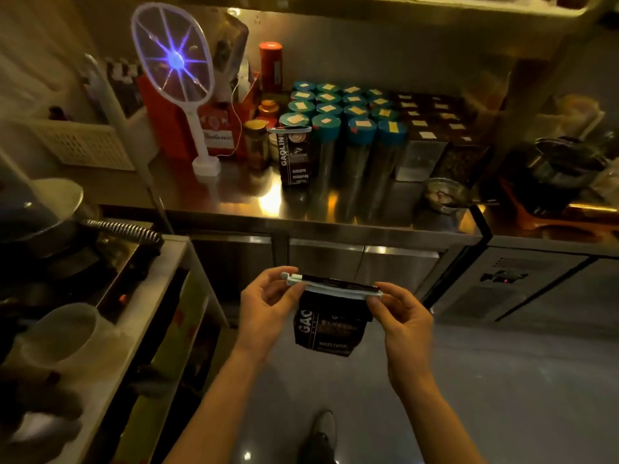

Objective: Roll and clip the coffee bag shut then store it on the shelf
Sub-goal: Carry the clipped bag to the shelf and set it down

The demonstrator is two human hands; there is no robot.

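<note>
Head view shows a black coffee bag (pixel 330 324) held in the air in front of the steel counter (pixel 234 192), its top rolled and caught in a pale clip (pixel 335 287). Left hand (pixel 268 306) pinches the clip's left end; right hand (pixel 402 316) pinches its right end. On the counter, a second clipped bag (pixel 294 155) stands upright beside rows of teal-lidded jars (pixel 345 118), and a bug zapper racket (pixel 174 68) stands left of that bag.
</note>
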